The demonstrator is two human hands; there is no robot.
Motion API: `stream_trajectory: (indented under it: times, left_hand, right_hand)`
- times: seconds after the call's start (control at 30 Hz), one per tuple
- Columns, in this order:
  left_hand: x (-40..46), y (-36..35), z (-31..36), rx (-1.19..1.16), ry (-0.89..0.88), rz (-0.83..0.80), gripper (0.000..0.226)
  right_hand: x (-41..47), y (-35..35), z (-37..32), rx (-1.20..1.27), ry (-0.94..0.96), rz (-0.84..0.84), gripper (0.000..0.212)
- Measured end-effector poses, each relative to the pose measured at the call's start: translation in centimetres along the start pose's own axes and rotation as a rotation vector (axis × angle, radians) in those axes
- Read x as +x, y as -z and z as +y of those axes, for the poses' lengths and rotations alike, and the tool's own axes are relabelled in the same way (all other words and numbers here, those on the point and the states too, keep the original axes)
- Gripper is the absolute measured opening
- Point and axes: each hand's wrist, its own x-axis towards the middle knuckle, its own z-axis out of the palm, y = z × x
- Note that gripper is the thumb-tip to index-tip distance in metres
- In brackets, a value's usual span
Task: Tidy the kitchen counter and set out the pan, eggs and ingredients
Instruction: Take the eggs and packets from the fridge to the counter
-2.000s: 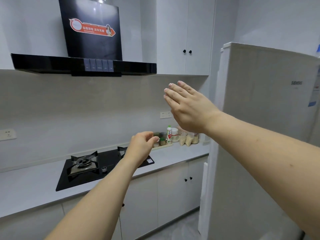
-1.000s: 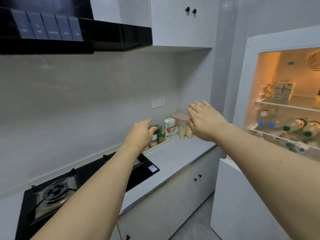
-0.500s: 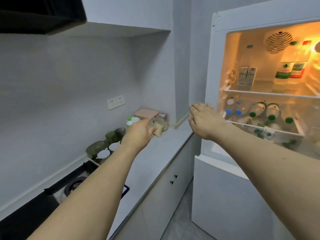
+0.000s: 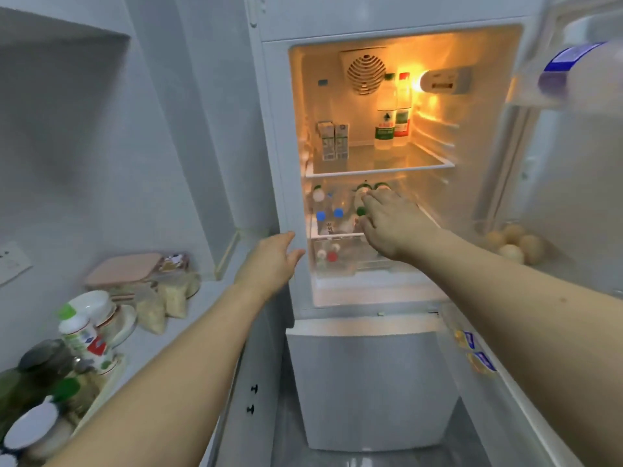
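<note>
The fridge point(image 4: 276, 136) stands open and lit in front of me. Several eggs point(image 4: 512, 244) lie in the door shelf at the right. My right hand point(image 4: 391, 224) reaches into the middle shelf with straight fingers, over bottles lying on their sides point(image 4: 327, 214); it holds nothing. My left hand point(image 4: 273, 261) hovers empty with relaxed fingers by the fridge's left frame. Two tall bottles point(image 4: 392, 112) and two small cartons point(image 4: 333, 141) stand on the top shelf.
The counter point(image 4: 205, 298) at the left carries a pink-lidded box point(image 4: 124, 269), bags of grain point(image 4: 165, 305), a white jar point(image 4: 97, 311) and a tray of seasoning bottles point(image 4: 77, 345). The open fridge door point(image 4: 573, 163) fills the right side. White cabinet doors point(image 4: 249, 399) below.
My view has swung right from the stove to the fridge, whose door went from closed to open. My right hand moved into the middle shelf; my left hand moved from over the counter to the fridge frame.
</note>
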Motion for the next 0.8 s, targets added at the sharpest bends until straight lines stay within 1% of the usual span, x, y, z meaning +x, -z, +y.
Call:
stream_trajectory:
  times: [0.1, 0.27, 0.37, 0.43, 0.5, 0.67, 0.8]
  left_hand:
    - [3.6, -2.4, 1.7, -0.014, -0.092, -0.048, 0.042]
    - [8.2, -4.5, 4.0, -0.034, -0.210, -0.053, 0.030]
    - [11.1, -5.8, 4.8, -0.047, -0.256, -0.054, 0.024]
    - [12.7, -6.5, 5.3, -0.065, -0.272, -0.074, 0.024]
    - [14.2, -6.7, 6.0, -0.071, -0.281, -0.079, 0.030]
    - [19.4, -7.4, 6.7, -0.071, -0.333, -0.065, 0.034]
    - [22.5, -8.7, 5.7, -0.073, -0.330, -0.096, 0.036]
  right_hand:
    - [0.6, -0.5, 3.1, -0.031, -0.084, -0.031, 0.043]
    - [1.9, -1.2, 7.4, -0.031, -0.188, -0.097, 0.045]
    - [2.5, -1.7, 9.6, -0.006, -0.247, -0.104, 0.047]
    - [3.1, -2.1, 10.7, 0.008, -0.267, -0.119, 0.048]
    - [4.2, -2.3, 11.4, 0.017, -0.292, -0.140, 0.047]
    - [7.9, -2.8, 12.9, 0.022, -0.339, -0.102, 0.043]
    - [9.6, -5.1, 12.9, 0.039, -0.394, -0.199, 0.037]
